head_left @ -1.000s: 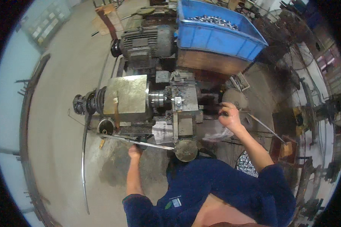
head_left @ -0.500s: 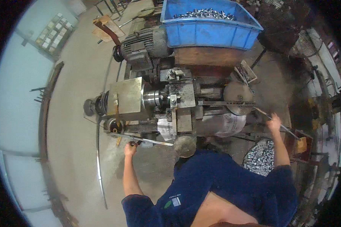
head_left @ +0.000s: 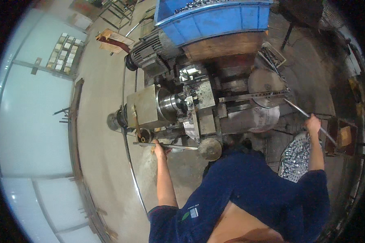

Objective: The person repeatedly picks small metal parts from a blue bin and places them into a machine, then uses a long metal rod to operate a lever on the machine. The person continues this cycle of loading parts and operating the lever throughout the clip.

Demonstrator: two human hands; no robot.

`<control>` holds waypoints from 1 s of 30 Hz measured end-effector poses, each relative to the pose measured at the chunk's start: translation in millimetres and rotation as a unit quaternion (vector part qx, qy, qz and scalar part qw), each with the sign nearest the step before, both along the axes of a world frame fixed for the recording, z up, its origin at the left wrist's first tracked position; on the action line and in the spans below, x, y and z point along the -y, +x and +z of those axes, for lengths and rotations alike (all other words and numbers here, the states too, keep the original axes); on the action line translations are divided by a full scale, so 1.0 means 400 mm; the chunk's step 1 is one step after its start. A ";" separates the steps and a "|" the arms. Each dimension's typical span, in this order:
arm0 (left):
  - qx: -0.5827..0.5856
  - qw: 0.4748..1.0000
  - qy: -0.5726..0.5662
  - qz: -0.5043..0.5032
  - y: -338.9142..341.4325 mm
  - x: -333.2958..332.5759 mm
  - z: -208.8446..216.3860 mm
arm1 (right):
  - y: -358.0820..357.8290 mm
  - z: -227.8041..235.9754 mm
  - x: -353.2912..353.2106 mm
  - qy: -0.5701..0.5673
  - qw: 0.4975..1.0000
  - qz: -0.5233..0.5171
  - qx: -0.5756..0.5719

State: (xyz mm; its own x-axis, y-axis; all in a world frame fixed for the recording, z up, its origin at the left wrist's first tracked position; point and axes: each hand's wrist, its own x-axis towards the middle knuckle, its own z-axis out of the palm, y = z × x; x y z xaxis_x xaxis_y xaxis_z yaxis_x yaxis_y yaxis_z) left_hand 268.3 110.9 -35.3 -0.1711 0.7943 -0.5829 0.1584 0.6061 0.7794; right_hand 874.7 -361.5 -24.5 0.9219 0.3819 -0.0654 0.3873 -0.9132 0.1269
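Observation:
A greasy lathe-like machine stands in front of me, with a boxy metal headstock [head_left: 144, 107] and a shiny round chuck [head_left: 170, 102]. My left hand [head_left: 159, 150] is closed around a thin metal lever [head_left: 182, 147], which runs right to a round disc [head_left: 210, 149]. On the other side, my right hand [head_left: 312, 124] grips a long metal handle [head_left: 298, 107] that slants down from a large round plate [head_left: 267, 83]. A flat bar with holes [head_left: 241, 97] crosses that plate. The cross slide [head_left: 202, 95] beside the chuck is covered with dark grime.
A blue crate [head_left: 215, 25] of small metal pieces rests on a wooden box [head_left: 225, 45] behind the machine. Near my right forearm lies a heap of shiny metal parts [head_left: 298, 158]. An electric motor [head_left: 152, 52] sits at the far left, and a long rod [head_left: 134, 182] slopes toward the floor.
My left hand has moved up onto the thin lever from just below it. My right hand stays on its handle. The whole view has shifted and turned slightly.

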 end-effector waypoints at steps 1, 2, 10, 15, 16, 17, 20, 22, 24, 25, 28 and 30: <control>-0.025 0.999 -0.019 0.008 -0.005 -0.011 -0.018 | -0.031 -0.021 0.011 0.023 1.000 -0.021 0.000; -0.020 1.000 0.007 0.006 -0.002 -0.016 -0.032 | -0.063 -0.033 0.026 0.045 0.998 -0.043 0.003; -0.059 0.994 0.091 0.024 -0.010 -0.029 -0.065 | -0.303 0.040 -0.006 0.131 0.987 -0.067 -0.058; -0.075 0.989 0.116 0.061 0.013 -0.012 -0.036 | -0.322 0.022 -0.019 0.126 0.981 -0.122 -0.085; -0.073 0.989 0.119 0.049 -0.001 -0.014 -0.042 | -0.327 0.019 -0.016 0.122 0.982 -0.118 -0.087; -0.068 0.990 0.122 0.036 -0.006 -0.019 -0.045 | -0.330 0.022 -0.016 0.120 0.982 -0.113 -0.086; -0.058 0.993 0.105 0.018 -0.022 -0.030 -0.052 | -0.319 0.042 -0.024 0.123 0.977 -0.122 -0.120; -0.101 0.993 0.059 0.023 0.000 -0.035 -0.032 | -0.317 0.029 -0.013 0.120 0.978 -0.127 -0.110; -0.126 0.992 0.014 0.006 0.010 -0.031 -0.010 | -0.287 0.030 -0.013 0.106 0.985 -0.093 -0.094; -0.123 0.992 0.010 -0.003 0.019 -0.019 -0.006 | -0.261 0.042 -0.008 0.100 0.986 -0.089 -0.099; -0.112 0.993 -0.003 -0.031 0.027 0.004 -0.001 | -0.162 0.065 -0.008 0.075 0.993 -0.032 -0.080; -0.097 0.994 -0.013 -0.043 -0.002 -0.002 -0.024 | -0.057 0.062 -0.015 0.055 0.996 0.016 -0.069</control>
